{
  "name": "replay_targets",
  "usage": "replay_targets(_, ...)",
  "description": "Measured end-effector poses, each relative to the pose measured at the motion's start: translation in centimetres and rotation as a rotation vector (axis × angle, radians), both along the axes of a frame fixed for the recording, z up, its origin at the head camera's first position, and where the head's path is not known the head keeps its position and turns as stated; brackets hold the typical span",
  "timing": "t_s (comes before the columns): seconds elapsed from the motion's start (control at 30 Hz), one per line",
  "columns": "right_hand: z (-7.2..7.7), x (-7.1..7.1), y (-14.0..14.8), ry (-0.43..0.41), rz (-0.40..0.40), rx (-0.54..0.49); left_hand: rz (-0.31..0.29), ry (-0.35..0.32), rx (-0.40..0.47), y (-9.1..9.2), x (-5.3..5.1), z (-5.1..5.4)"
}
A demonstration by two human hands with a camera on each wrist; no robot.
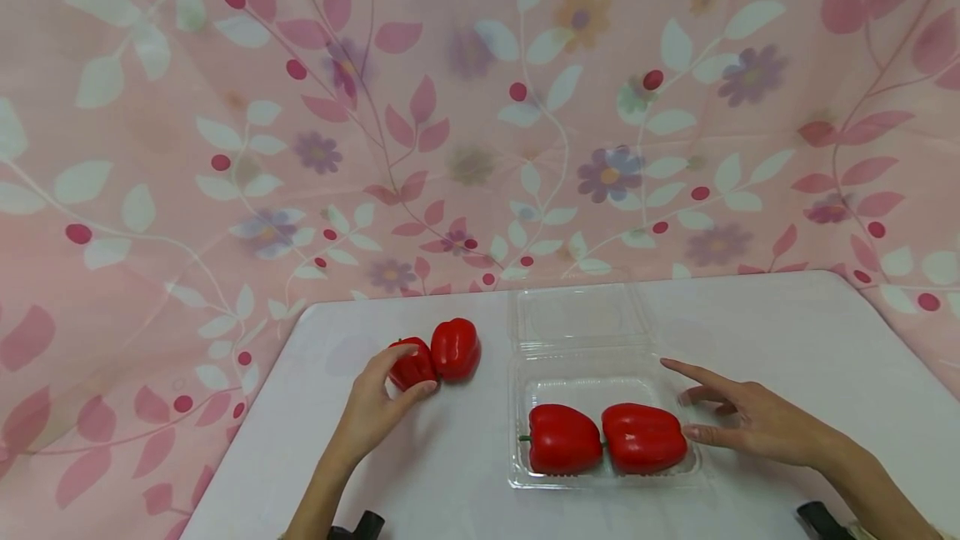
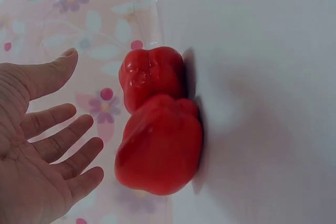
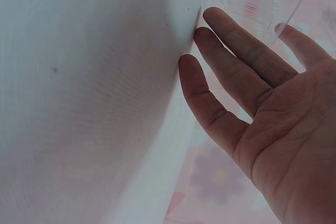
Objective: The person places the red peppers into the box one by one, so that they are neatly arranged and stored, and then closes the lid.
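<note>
Two red bell peppers stand side by side on the left of the table, the left one [image 1: 415,371] against the right one [image 1: 456,349]. Around the left one is the left hand [image 1: 371,411], fingers spread; the left wrist view shows this hand [image 2: 44,140] with a gap between it and the nearer pepper [image 2: 160,148]. Two more peppers [image 1: 564,440] [image 1: 643,438] lie in the front of a clear plastic container [image 1: 592,373]. The right hand [image 1: 757,422], fingers extended and holding nothing, is at the container's right side; its palm [image 3: 294,114] shows in the right wrist view.
The container's clear lid [image 1: 581,315] is folded back toward the rear of the white table [image 1: 787,340]. Behind the table hangs a pink floral cloth [image 1: 465,107]. Black straps [image 1: 367,523] show near both wrists at the bottom.
</note>
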State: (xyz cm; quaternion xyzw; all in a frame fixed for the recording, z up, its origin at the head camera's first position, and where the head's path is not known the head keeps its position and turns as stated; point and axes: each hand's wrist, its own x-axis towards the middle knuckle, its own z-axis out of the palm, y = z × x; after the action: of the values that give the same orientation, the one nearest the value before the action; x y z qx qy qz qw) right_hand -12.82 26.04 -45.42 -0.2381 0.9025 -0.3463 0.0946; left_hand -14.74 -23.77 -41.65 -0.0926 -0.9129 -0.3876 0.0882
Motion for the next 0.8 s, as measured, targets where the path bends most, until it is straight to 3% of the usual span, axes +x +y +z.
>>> replay_targets(0.33, -0.1, 0.1, -0.1, 0.01, -0.018, 0.007, 0.016, 0.007, -0.026, -1.3, -0.5, -0.6)
replay_targets(0.8, 0.1, 0.0, 0.0, 0.0, 0.007, 0.001, -0.026, 0.056, -0.048, -2.3, -1.2, -1.3)
